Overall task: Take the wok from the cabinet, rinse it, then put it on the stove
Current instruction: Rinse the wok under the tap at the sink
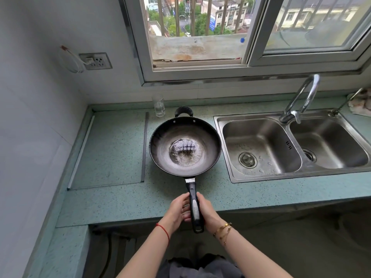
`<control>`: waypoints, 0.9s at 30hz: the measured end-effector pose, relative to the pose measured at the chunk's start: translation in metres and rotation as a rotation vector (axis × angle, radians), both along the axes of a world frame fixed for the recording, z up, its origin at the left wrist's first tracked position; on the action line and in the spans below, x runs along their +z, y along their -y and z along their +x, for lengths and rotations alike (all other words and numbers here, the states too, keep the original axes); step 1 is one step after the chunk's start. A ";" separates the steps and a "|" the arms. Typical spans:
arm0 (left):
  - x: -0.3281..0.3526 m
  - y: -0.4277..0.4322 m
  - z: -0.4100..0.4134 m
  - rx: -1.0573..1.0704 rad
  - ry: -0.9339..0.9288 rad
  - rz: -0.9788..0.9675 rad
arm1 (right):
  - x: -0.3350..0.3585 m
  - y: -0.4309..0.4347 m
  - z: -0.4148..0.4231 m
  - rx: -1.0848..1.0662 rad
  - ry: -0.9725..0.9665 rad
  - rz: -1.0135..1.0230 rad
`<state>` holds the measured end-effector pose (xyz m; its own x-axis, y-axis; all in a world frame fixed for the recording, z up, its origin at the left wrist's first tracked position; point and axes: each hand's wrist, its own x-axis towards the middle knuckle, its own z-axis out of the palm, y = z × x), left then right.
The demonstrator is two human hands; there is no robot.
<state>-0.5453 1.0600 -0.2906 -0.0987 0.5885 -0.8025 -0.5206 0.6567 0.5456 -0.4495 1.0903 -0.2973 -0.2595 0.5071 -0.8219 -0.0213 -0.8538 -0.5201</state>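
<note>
Black wok (185,147), bowl up, over the green table (124,199) between a recessed panel (112,149) at 9 o'clock and the double sink (259,145) at 3 o'clock. Both hands clasp its long handle (194,207): left hand (177,212) and right hand (208,212), fingers wrapped around it. A glass (159,106) stands at 11 o'clock. Risk: held only by the handle's end, the bowl may tip or strike the glass or faucet (301,99).

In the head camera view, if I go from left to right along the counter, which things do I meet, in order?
Wall socket → recessed counter panel → wok → left sink basin → faucet → right sink basin → cloth.
</note>
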 end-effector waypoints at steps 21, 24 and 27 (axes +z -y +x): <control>0.002 -0.017 0.022 -0.181 -0.059 0.170 | -0.011 0.009 0.012 0.022 0.388 0.529; 0.006 -0.030 0.036 -0.216 -0.089 0.197 | -0.012 -0.004 0.026 -0.018 0.383 0.528; 0.013 -0.052 0.055 -0.239 -0.117 0.252 | -0.010 -0.024 0.047 -0.050 0.347 0.551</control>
<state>-0.4906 1.1117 -0.2776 -0.0166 0.7836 -0.6210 -0.2932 0.5900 0.7523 -0.4030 1.1144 -0.3069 0.0091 0.8825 -0.4702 0.1932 -0.4629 -0.8651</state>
